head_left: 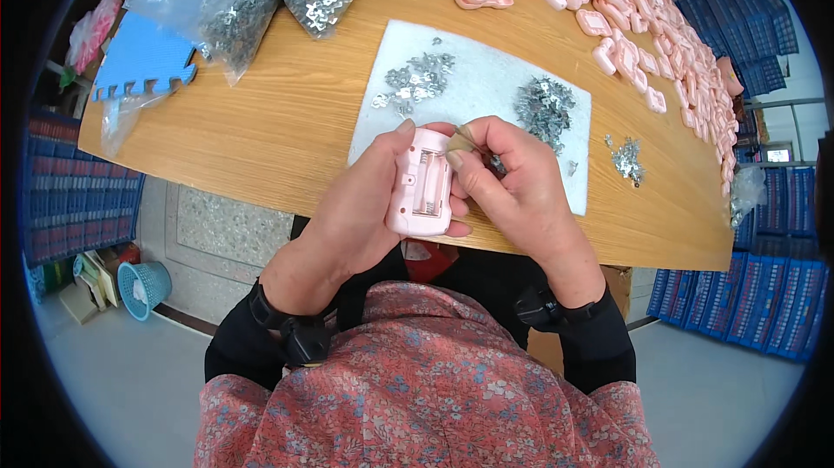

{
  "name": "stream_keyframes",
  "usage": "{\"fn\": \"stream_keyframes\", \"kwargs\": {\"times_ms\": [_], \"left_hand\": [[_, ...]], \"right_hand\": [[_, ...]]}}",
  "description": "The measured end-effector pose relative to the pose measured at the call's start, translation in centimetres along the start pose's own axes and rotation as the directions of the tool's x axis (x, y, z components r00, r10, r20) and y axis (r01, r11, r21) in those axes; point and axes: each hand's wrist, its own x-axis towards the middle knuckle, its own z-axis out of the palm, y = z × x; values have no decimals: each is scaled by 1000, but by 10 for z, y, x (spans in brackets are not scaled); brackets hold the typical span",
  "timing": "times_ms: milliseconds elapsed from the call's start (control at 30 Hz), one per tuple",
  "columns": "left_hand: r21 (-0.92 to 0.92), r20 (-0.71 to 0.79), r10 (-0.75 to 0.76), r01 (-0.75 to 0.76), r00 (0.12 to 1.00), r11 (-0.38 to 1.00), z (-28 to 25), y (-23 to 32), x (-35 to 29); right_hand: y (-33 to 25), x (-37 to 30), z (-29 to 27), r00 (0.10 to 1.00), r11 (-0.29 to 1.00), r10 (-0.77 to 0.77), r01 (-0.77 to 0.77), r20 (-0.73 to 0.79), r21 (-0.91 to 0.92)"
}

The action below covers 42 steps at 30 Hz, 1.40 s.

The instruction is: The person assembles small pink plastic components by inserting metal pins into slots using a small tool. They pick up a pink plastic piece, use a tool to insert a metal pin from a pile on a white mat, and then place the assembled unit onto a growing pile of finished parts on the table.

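My left hand (354, 204) is wrapped round a pale pink plastic casing (408, 194) with rounded ends. Its open battery compartment faces up, and small metal springs show at the ends of the bay. At the casing's upper right edge, the thumb and forefinger of my right hand (524, 192) are pinched together. A tan covering shows at those fingertips, and whatever they hold is too hidden to name. Just beyond my hands, a white foam sheet (478, 56) carries a loose pile of small metal contact pieces (420, 79) and a denser, darker pile (545, 110).
Many pink casings (621, 8) crowd the table's far right. A few metal pieces (626, 161) lie right of the sheet. Clear bags of metal parts (239, 16) and a blue foam mat (148, 53) are at far left. Blue racks (738, 303) and a basket (143, 287) flank the table (261, 134).
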Motion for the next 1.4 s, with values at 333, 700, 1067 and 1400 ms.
{"fn": "stream_keyframes", "kwargs": {"times_ms": [333, 700, 1067, 1400], "left_hand": [[100, -60, 15, -9, 998, 995, -2, -6, 2], [203, 23, 74, -77, 997, 976, -1, -12, 6], [226, 60, 57, -69, 997, 972, 2, -12, 7], [680, -11, 207, -144, 978, 719, 14, 3, 5]], "right_hand": [[2, -3, 1, 968, 915, -228, 175, -109, -364], [10, -6, -6, 930, 825, 340, -365, 138, 431], [8, -10, -7, 912, 716, 365, -403, 185, 571], [10, -6, -21, 936, 810, 317, -351, 152, 470]]}}
